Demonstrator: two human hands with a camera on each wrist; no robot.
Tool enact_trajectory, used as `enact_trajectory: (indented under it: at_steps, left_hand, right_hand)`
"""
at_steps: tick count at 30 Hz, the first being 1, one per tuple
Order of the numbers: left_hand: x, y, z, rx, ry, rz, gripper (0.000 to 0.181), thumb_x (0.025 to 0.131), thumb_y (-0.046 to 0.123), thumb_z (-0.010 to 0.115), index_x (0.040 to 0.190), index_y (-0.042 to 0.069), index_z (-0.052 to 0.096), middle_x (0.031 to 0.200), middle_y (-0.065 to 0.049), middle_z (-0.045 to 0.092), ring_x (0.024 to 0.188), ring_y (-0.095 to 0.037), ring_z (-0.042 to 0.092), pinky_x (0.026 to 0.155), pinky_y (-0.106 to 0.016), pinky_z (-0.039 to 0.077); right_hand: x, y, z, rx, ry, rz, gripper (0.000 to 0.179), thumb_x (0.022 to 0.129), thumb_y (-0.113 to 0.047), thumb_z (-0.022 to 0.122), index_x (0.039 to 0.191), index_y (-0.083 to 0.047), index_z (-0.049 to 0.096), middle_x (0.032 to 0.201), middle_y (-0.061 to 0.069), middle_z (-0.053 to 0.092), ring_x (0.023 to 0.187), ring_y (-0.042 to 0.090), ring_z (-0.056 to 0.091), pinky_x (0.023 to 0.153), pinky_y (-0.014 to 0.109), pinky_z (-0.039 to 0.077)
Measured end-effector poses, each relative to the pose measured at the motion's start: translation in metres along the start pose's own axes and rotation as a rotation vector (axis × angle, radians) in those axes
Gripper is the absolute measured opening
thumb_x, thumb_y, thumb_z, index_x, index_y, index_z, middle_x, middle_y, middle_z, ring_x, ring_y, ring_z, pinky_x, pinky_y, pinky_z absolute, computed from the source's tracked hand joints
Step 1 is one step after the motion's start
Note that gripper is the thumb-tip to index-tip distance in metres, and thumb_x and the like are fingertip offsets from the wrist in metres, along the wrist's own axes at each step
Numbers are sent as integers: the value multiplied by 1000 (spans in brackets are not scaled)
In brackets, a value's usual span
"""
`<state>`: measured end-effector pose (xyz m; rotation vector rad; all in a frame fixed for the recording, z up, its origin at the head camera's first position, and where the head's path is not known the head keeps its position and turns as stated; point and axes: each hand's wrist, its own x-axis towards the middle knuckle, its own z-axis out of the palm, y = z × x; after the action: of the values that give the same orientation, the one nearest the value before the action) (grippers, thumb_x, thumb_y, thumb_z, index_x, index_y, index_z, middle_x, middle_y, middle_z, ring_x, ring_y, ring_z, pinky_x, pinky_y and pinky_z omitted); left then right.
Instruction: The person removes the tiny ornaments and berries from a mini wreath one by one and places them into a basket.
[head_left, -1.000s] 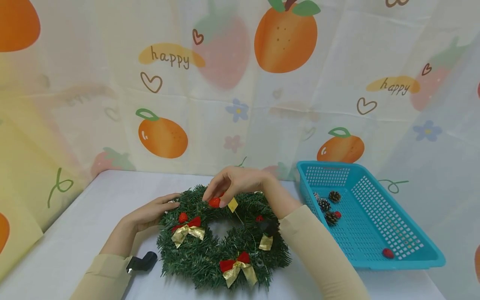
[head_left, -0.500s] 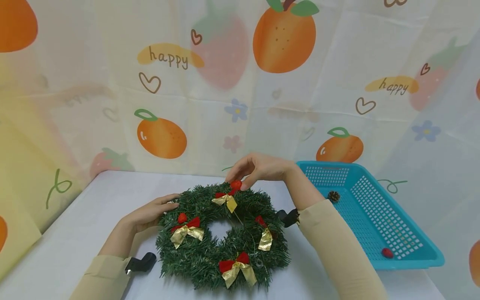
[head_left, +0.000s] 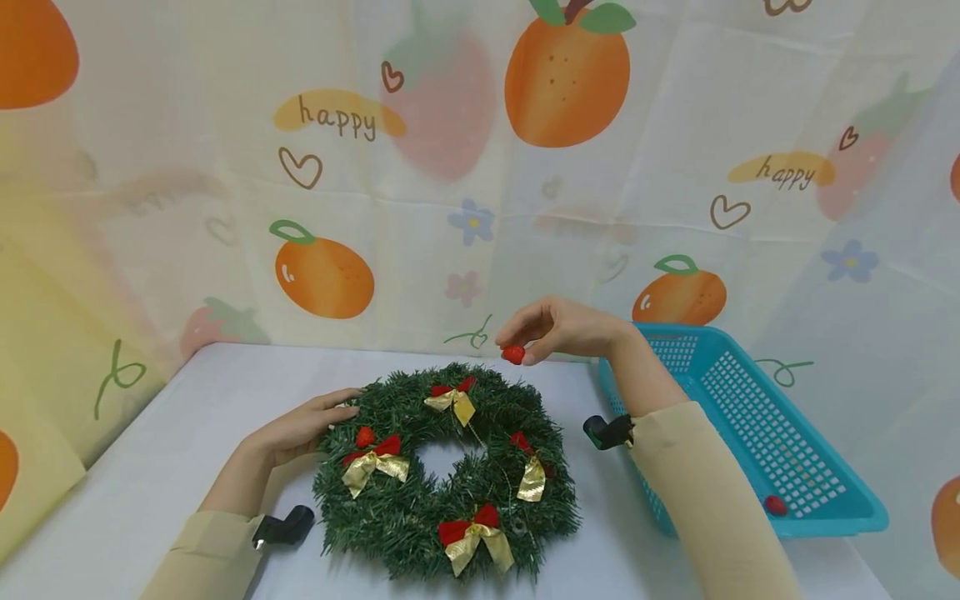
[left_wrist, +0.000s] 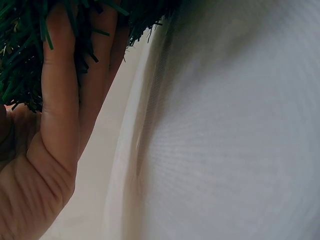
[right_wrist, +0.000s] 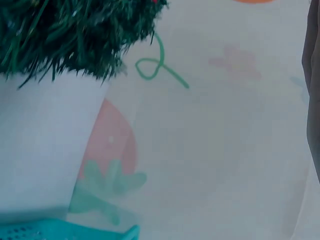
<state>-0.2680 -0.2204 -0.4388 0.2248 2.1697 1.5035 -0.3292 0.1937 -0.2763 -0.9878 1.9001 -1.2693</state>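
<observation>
A green wreath (head_left: 397, 525) with several red-and-gold bows lies on the white table, also seen in the left wrist view as dark needles (left_wrist: 20, 60). My left hand (head_left: 303, 425) holds its left edge; in the left wrist view the fingers (left_wrist: 60, 95) run up into the needles. Between the fingertips of my right hand (head_left: 558, 329) I pinch a small red berry (head_left: 513, 355), above and behind the wreath's right back part. Another red berry (head_left: 365, 437) sits on the wreath beside the left bow (head_left: 375, 462). The right wrist view does not show the berry in my fingers.
A blue plastic basket (head_left: 810, 528) stands at the right, with a dark red berry (head_left: 776, 505) inside near its front. My right forearm covers part of the basket. A printed cloth (head_left: 420, 267) hangs behind the table (head_left: 172, 467).
My right hand has moved right and up from the wreath's back, carrying the red berry off it. Its arm now hides the pine cones in the basket. My left hand stays put.
</observation>
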Motion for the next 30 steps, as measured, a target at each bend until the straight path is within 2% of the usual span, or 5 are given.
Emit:
enact_trajectory:
  at_steps: [13, 17, 21, 24, 30]
  left_hand:
    - [1, -1, 1, -32, -7, -8, 72, 104, 42, 45, 160, 11, 12, 165, -28, -2, 150, -53, -6, 118, -71, 14]
    - [0, 0, 2, -26, -5, -2, 74, 104, 43, 46, 160, 11, 12, 165, -28, -1, 151, -52, -3, 119, -68, 20]
    - [0, 1, 1, -1, -6, 1, 74, 104, 44, 45, 160, 11, 12, 164, -29, 0, 151, -51, -1, 114, -55, 37]
    - [-1, 1, 1, -1, -7, -4, 73, 104, 45, 46, 160, 13, 12, 165, -28, 0, 152, -50, -2, 113, -53, 37]
    - [0, 1, 1, -23, -21, 0, 73, 104, 43, 45, 160, 12, 10, 165, -28, -4, 150, -52, -7, 119, -68, 17]
  right_hand:
    - [-52, 20, -31, 53, 121, 3, 36, 91, 4, 64, 116, -20, 72, 120, -9, 71, 114, 9, 66, 94, 29, 56]
    - [-72, 27, -41, 67, 169, -10, 38, 92, 7, 60, 117, -20, 72, 122, -11, 70, 118, 5, 63, 92, 26, 55]
    - [-89, 35, -48, 86, 207, -19, 39, 93, 7, 59, 117, -20, 71, 123, -13, 69, 120, 3, 61, 91, 25, 55]
    - [-102, 41, -51, 89, 228, -28, 39, 94, 7, 57, 119, -20, 71, 124, -13, 68, 121, 3, 60, 94, 24, 55]
    - [-127, 54, -53, 65, 276, -19, 40, 95, 6, 54, 122, -19, 69, 127, -15, 67, 124, -3, 56, 99, 20, 51]
